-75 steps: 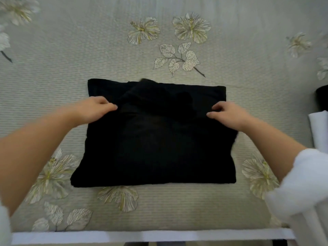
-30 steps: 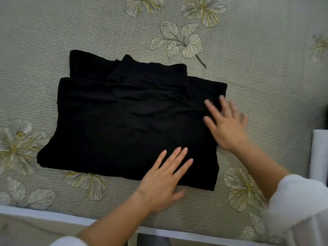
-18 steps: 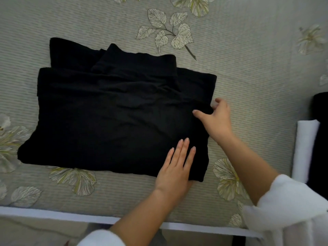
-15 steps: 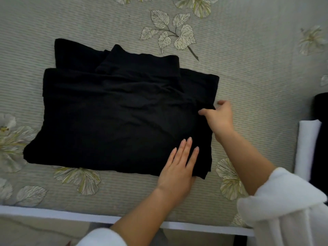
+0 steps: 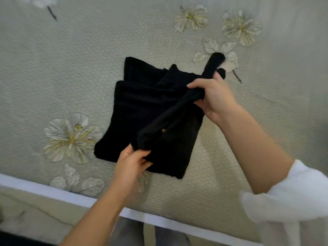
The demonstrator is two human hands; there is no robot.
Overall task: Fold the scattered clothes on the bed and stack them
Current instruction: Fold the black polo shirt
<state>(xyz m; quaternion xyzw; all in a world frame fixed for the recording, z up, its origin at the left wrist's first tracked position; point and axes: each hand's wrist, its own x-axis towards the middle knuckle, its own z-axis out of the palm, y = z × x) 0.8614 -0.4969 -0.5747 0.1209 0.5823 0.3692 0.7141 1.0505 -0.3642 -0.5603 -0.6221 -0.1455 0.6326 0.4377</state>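
Head view shows you the bed cover [image 5: 53,68], grey-green, with a large pale flower print [image 5: 71,137] at its left and a white bed edge [image 5: 53,190] running along the near side. Just right of that flower lies the black garment [image 5: 134,110], partly folded, its left part flat on the cover near the bed's middle. Your left hand [image 5: 132,164] is at the garment's near edge, fingers and thumb curled round the near end of a raised fold [image 5: 168,119] of black cloth. That fold runs up and away to the right, lifted off the rest of the garment, to your right hand [image 5: 214,96], which clutches its far end with fingers wrapped over it. Past the right hand a dark strip [image 5: 213,62] sticks out over a leaf print [image 5: 210,45]; blur makes it hard to read, but it looks like a corner of the same garment. Your white sleeve [image 5: 291,194] sits above the bare forearm at the far right.
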